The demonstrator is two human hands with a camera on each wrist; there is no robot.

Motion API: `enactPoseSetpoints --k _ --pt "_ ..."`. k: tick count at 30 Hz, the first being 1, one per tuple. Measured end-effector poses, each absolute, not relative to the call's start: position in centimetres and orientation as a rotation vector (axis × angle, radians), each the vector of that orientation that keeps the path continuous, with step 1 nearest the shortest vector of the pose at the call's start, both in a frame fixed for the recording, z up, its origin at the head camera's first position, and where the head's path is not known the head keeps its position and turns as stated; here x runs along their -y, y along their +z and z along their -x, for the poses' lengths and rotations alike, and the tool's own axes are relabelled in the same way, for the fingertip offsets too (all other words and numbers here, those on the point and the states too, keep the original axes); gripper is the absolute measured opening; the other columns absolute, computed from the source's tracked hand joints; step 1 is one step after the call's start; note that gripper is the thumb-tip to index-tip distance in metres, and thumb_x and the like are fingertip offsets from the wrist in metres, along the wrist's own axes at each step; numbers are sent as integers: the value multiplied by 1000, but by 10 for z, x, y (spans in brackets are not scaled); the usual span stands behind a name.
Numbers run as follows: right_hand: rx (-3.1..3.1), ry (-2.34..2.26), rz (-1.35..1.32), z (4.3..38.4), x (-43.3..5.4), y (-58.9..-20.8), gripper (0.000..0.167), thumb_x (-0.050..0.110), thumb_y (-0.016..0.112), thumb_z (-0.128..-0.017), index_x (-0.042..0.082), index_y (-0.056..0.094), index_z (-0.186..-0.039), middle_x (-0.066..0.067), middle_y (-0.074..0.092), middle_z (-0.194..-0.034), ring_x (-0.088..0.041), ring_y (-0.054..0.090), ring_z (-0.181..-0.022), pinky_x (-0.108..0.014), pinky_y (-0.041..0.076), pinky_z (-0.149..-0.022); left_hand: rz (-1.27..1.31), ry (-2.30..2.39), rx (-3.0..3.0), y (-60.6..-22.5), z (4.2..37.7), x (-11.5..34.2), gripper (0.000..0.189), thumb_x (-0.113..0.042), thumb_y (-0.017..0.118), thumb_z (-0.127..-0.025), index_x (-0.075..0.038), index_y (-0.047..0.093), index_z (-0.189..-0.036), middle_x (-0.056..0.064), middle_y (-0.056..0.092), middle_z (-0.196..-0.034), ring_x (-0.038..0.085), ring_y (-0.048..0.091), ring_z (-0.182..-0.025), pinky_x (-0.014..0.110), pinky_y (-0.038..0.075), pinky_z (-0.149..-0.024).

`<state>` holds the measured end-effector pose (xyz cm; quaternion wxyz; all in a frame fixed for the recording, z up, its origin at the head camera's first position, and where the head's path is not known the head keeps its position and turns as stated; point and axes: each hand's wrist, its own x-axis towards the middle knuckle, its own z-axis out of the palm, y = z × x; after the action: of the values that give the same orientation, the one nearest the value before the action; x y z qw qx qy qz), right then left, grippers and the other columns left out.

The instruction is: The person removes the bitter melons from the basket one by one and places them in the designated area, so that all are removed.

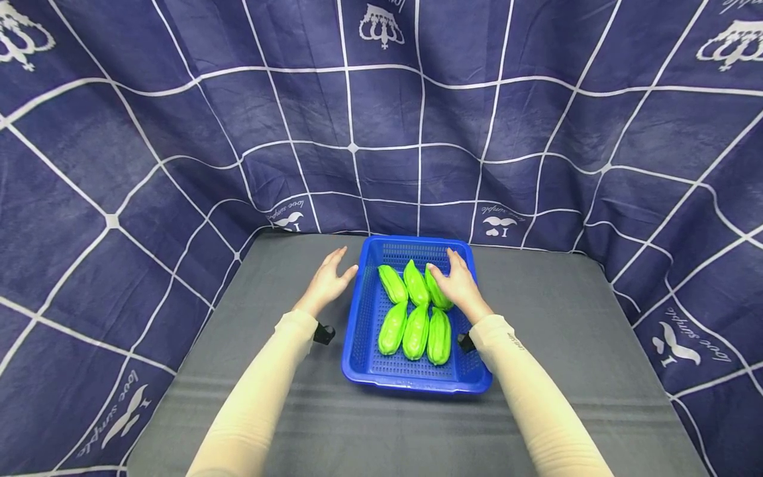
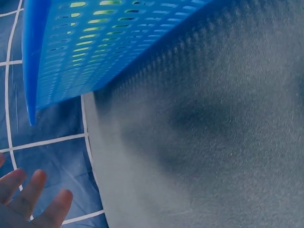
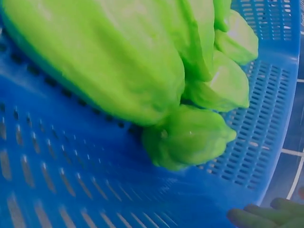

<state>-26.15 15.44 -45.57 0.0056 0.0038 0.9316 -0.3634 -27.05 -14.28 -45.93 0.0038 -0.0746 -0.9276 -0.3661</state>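
Note:
A blue perforated basket (image 1: 417, 383) holds several bright green, lengthwise-ribbed fruits (image 1: 416, 334) that taper to a point, laid in two rows. My left hand (image 1: 329, 281) hovers just outside the basket's left side, fingers spread and thumb apart, holding nothing. Its fingertips (image 2: 59, 204) show beside the basket wall (image 2: 71, 61) in the left wrist view. Over the basket's right part is my right hand (image 1: 459, 281), fingers extended and thumb apart. It overlaps the far-right fruit (image 1: 441, 298) and hides part of it. In the right wrist view its fingers (image 3: 270, 216) lie apart from the nearest fruit (image 3: 190, 137).
The basket stands on a grey-covered table (image 1: 286, 424). A dark blue cloth (image 1: 381, 165) with white grid lines hangs behind and along both sides of the table. A black wrist strap (image 1: 322, 333) shows at the left cuff.

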Motion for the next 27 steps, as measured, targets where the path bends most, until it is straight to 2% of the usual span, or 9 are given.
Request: enactPoseSetpoints --k 5,9,16,27 --pt "-2845 -1181 -115 264 -157 -461 76 43 49 -99 -1 21 -155 -28 26 -157 -43 27 -145 -53 24 -119 201 -1226 2916 -465 271 140 65 -34 54 -100 -5 31 -154 21 34 -155 39 44 -136 52 35 -113" --pt "-2812 -1187 -144 266 -157 -465 76 41 50 -99 -3 21 -154 -30 27 -156 -45 27 -144 -54 25 -118 163 -1281 2916 -468 271 138 65 -33 55 -100 -6 31 -154 22 36 -153 40 48 -132 52 41 -108" --pt "-2747 -1150 -161 268 -156 -469 77 39 51 -99 -5 19 -154 -31 25 -157 -46 25 -145 -54 24 -118 120 -1332 2912 -474 272 137 65 -34 56 -99 -5 33 -152 22 40 -150 37 52 -127 51 43 -104" --pt "-2685 -1109 -213 269 -152 -477 78 35 55 -97 -4 18 -154 -31 25 -156 -46 24 -145 -54 25 -118 85 -1432 2902 -480 273 131 60 -27 58 -99 -4 37 -150 19 47 -147 35 58 -124 47 47 -102"
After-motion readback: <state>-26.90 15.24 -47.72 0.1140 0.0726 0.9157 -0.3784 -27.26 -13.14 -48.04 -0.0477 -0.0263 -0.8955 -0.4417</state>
